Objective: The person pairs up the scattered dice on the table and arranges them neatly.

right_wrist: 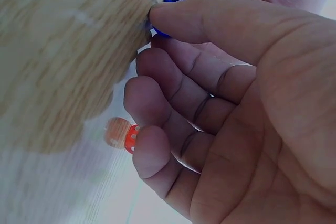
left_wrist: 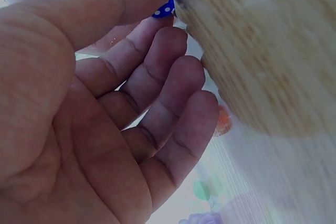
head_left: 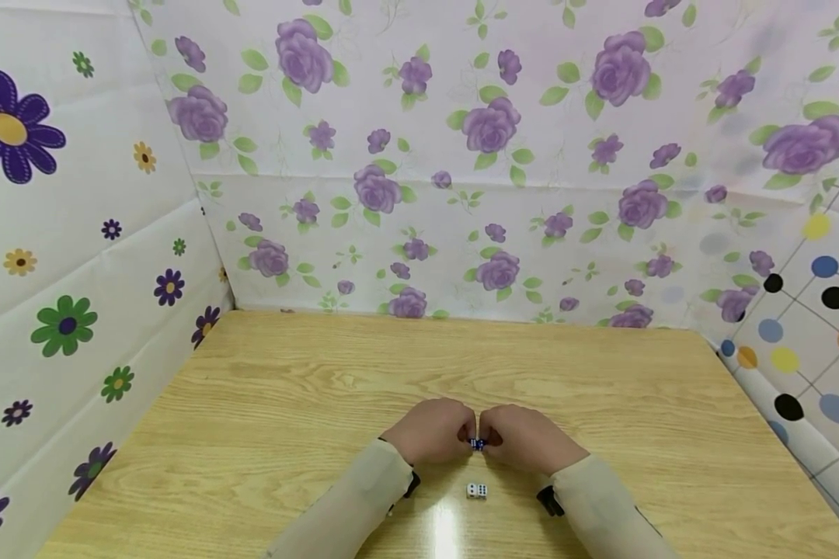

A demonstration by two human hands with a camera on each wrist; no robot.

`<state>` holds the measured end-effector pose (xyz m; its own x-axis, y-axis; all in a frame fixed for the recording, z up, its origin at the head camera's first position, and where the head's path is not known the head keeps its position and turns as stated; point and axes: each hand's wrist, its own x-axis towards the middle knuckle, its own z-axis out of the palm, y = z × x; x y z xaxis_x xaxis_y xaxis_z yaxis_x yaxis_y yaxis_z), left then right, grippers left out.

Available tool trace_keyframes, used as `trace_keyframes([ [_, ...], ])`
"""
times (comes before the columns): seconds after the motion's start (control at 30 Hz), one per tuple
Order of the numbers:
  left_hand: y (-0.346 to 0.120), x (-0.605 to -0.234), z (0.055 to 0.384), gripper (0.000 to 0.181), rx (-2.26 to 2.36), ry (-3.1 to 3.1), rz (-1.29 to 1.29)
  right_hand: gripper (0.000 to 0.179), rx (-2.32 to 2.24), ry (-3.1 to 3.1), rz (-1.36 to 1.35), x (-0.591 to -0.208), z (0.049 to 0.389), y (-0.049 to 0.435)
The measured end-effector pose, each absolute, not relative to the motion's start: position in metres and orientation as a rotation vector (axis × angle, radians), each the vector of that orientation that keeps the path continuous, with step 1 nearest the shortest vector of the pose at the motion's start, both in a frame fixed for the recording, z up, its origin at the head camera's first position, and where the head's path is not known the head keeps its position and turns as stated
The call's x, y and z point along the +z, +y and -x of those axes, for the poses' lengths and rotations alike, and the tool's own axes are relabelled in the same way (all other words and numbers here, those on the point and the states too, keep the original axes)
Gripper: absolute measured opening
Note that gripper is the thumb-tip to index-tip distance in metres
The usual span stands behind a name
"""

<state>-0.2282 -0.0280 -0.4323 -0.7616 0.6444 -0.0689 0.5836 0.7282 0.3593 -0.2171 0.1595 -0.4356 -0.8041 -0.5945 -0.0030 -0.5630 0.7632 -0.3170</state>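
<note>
Two blue dice with white dots (head_left: 477, 445) sit side by side on the wooden table between my hands. My left hand (head_left: 436, 432) pinches the left one between thumb and forefinger; a blue corner of a die (left_wrist: 165, 10) shows below the thumb in the left wrist view. From the other side, my right hand (head_left: 527, 436) pinches the right blue die (right_wrist: 160, 32) the same way, the thumb covering most of it. The other fingers of both hands are bent loosely. Closer to me lie two white dice (head_left: 476, 491), side by side, with black dots.
Beyond the right fingers, an orange-red die with white dots (right_wrist: 131, 140) shows in the right wrist view; the hands hide it in the head view. The wooden table (head_left: 287, 388) meets flower-printed cloth walls (head_left: 391, 233) at the back and left, and a dotted one (head_left: 804, 326) at right.
</note>
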Motion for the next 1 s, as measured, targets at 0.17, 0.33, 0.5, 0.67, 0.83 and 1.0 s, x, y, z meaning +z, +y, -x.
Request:
trace_keyframes([
  [0.17, -0.031, -0.430, 0.228, 0.005, 0.523, 2.721, -0.967, 0.007, -0.511, 2.809, 0.891, -0.431, 0.217, 0.165],
  [0.33, -0.039, -0.416, 0.231, 0.016, 0.569, 2.764, -0.939, 0.007, -0.543, 2.863, 0.735, -0.419, 0.218, 0.176],
  [0.5, -0.050, -0.406, 0.238, 0.028, 0.586, 2.843, -0.894, 0.011, -0.563, 3.002, 0.601, -0.410, 0.222, 0.185],
  [0.67, -0.060, -0.408, 0.245, 0.033, 0.599, 2.863, -0.845, 0.020, -0.551, 3.091, 0.548, -0.411, 0.224, 0.190],
  [0.83, -0.064, -0.409, 0.247, 0.033, 0.614, 2.854, -0.805, 0.020, -0.521, 3.111, 0.537, -0.414, 0.227, 0.192],
  [1.0, -0.065, -0.412, 0.248, 0.032, 0.625, 2.847, -0.773, 0.020, -0.528, 3.099, 0.538, -0.417, 0.229, 0.191],
])
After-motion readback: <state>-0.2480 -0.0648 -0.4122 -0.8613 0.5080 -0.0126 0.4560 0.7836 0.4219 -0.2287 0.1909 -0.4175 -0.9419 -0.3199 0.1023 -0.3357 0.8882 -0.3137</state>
